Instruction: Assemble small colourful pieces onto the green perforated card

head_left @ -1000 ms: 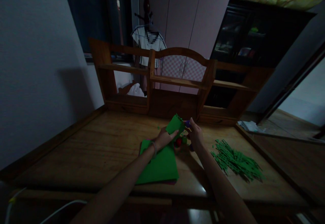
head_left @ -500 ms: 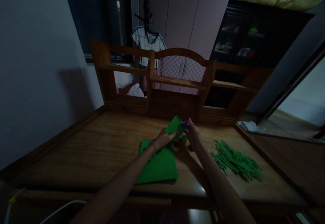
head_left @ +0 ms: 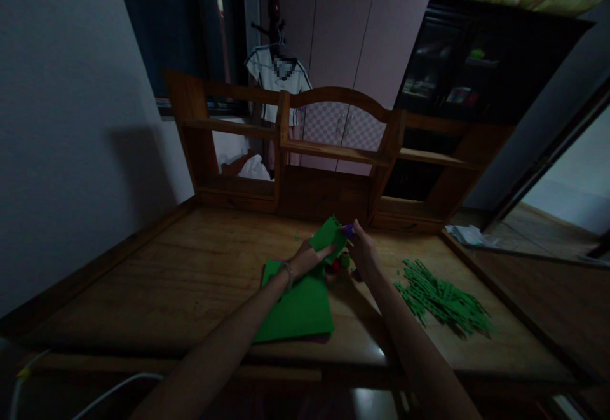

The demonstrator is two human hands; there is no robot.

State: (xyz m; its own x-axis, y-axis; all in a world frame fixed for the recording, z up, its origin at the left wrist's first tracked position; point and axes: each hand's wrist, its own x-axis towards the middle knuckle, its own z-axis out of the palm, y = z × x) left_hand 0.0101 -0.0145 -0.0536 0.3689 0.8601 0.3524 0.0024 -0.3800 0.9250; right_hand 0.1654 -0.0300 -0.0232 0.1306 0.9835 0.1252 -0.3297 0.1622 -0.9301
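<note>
My left hand (head_left: 312, 258) is closed on a green sheet (head_left: 326, 236) of foam or paper, raised above the desk with its far right edge notched. Against that edge my right hand (head_left: 365, 250) grips a small purple tool (head_left: 349, 231), whose exact kind is too dark to make out. Below my left forearm lies a stack of larger green sheets (head_left: 305, 309), with a pinkish layer showing underneath. Small red and green round things (head_left: 344, 260) sit on the desk between my hands, partly hidden.
A loose heap of green strips (head_left: 445, 299) lies on the desk (head_left: 166, 274) to the right. Tiny green scraps (head_left: 296, 237) are near the back. A wooden shelf unit (head_left: 328, 149) borders the far edge, and a plastic packet (head_left: 464, 236) rests at the back right corner.
The purple tool and both hands stay at the notched edge of the green sheet, with only a very slight shift. The stack and the strips have not moved.
</note>
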